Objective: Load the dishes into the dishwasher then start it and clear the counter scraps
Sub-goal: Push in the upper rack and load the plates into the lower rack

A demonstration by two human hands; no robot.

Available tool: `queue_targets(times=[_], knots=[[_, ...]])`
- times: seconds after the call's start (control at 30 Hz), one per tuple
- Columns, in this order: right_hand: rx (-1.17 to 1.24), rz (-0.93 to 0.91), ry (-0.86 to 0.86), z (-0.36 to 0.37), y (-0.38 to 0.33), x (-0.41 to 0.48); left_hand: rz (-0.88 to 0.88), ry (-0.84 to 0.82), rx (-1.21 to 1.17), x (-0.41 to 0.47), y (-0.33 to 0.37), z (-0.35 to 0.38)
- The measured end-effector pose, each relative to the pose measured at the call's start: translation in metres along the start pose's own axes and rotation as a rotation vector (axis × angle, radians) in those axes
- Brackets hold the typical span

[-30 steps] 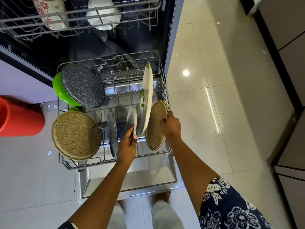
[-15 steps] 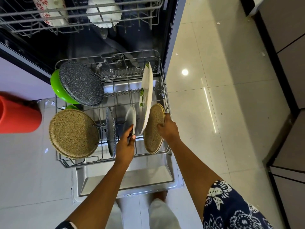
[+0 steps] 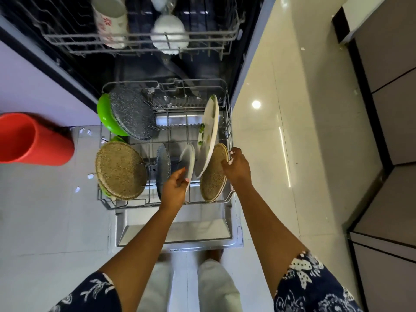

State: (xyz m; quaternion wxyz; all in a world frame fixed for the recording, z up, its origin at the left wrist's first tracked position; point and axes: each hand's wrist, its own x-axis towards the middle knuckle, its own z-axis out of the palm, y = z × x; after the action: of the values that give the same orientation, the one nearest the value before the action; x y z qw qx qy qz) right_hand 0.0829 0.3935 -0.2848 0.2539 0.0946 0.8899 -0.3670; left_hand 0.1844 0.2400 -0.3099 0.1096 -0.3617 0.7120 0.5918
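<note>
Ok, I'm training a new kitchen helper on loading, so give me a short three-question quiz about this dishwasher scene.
1. True or false: the large white plate standing in the lower rack carries green scraps.
2. What does the left hand pinch? A) the small white plate B) a spoon C) a saucepan lid
3. Fill in: the floral mug sits in the ___ rack.
Key: 1 true; 2 A; 3 upper.
</note>
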Motion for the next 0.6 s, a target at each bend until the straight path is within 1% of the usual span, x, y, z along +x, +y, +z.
queue_targets(times=[0.03,0.13,0.27,0.37,0.43,0.53,0.6], knots=[[-0.019,-0.033,0.023,-0.010,-0.013,-0.013,0.014,-0.004,-0.004,-0.012,0.016,-0.009],[-0.102,-0.127,0.006,-0.036,-0.071,-0.063,0.082,0.036,-0.038,-0.049,0.062,-0.055],[-0.180,-0.248,-0.038,-0.035,-0.151,-0.114,0.140,0.089,-0.148,-0.079,0.101,-0.132],[-0.229,-0.364,-0.118,-0.004,-0.220,-0.144,0.168,0.207,-0.237,-0.094,0.122,-0.208],[-0.265,-0.440,-0.155,0.032,-0.273,-0.167,0.193,0.284,-0.305,-0.106,0.135,-0.275],[-0.248,-0.516,-0.188,0.097,-0.366,-0.207,0.237,0.384,-0.322,-0.118,0.145,-0.390],[-0.191,-0.564,-0.197,0.148,-0.432,-0.236,0.262,0.446,-0.284,-0.121,0.145,-0.479]])
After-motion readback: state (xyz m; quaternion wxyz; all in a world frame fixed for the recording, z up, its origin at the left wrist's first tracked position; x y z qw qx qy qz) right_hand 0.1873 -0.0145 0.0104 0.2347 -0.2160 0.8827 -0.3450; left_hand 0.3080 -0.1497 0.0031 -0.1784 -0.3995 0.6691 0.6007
